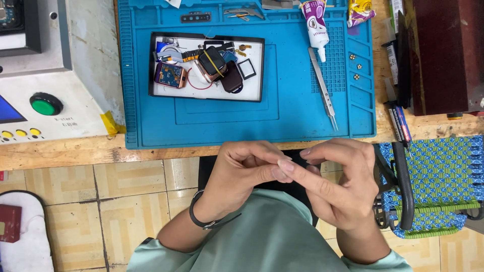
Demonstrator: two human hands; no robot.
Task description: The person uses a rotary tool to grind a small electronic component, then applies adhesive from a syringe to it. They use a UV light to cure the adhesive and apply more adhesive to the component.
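Fingers of the left hand [242,168] and right hand [335,184] were pinched together on something too small to tell; watch parts [212,68] on the white tray [254,90] and the tweezers [322,88] sat untouched, so plenty left.

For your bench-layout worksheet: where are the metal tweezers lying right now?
In the head view, the tweezers lie on the right part of the blue mat, just below the white glue tube, tips pointing toward the person.

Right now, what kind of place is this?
Probably a small watch repair bench: a blue work mat, a tray of taken-apart watch parts, and tweezers beside a glue tube.
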